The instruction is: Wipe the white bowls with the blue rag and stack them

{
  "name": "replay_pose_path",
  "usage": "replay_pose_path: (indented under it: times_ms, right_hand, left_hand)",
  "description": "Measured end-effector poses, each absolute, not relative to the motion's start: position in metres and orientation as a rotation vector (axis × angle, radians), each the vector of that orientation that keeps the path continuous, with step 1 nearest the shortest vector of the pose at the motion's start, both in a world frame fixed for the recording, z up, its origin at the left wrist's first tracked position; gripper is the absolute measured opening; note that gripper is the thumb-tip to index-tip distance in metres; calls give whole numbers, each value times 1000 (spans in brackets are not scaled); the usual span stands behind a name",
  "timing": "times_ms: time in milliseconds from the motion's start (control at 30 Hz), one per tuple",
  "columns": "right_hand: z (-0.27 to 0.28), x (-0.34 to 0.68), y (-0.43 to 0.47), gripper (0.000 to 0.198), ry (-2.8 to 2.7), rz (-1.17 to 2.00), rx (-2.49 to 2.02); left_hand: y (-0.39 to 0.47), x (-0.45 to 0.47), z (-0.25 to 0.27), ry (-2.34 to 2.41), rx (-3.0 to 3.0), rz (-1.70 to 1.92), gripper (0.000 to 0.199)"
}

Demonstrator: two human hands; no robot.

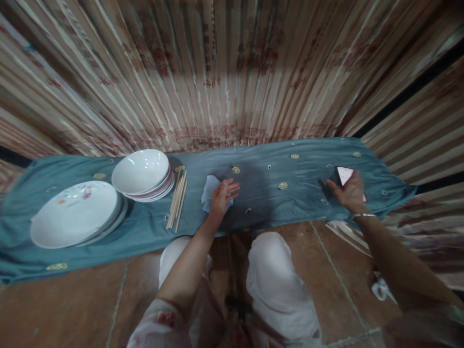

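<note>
Your left hand [224, 194] is over a folded pale-blue cloth [210, 186], covering its right part; the rest shows to the left of your fingers. That hand is loosely spread, fingers reaching to the right, and you can't be sure from this angle whether the fingers touch the cloth. Well apart from it, near the right end of the bench, your right hand [351, 192] is on a smartphone [344, 174] with a lit, pale screen. Your palm and fingers hide its right and lower part, while your thumb sticks out to the left; whether you have a firm grip on it cannot be told.

Just left of the blue cloth lies a loose bundle of wooden chopsticks [177, 205]. Beyond them stands a stack of white bowls [140, 170], some edged in red, and in front and to the left of it a stack of larger, shallow white dishes [72, 220]. A teal tablecloth [268, 210] lies under everything, and pleated curtains [232, 82] rise behind it. Your knees [273, 256] are at the near edge.

The top dish has orange and pink flowers and a faint line of marks too small to read. Yellow ovals and small rectangles pattern the tablecloth.
</note>
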State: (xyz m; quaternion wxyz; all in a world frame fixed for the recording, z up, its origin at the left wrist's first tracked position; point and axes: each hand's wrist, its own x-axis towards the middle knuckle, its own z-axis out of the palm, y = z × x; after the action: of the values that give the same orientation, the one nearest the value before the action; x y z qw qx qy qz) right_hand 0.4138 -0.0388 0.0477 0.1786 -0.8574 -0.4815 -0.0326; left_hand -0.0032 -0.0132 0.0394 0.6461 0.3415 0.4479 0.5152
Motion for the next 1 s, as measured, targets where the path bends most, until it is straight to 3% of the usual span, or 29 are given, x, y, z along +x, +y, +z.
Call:
replay_pose_path:
  times_ms: [200,433,700,1000]
  right_hand:
    - [43,317,-2,100,-1637,67,-1877]
    - [46,165,34,77,-1883,226,-1437]
    - [18,81,19,57,-1931,363,-1387]
    - [7,55,-1,51,-2001,464,-1313]
  left_hand:
    - [-14,-5,35,1002,758,1182,52]
    - [-13,-15,30,1017,756,1288,44]
    - [-21,-50,32,1144,975,1523,27]
    - [-46,-107,46,1449,1591,1544,23]
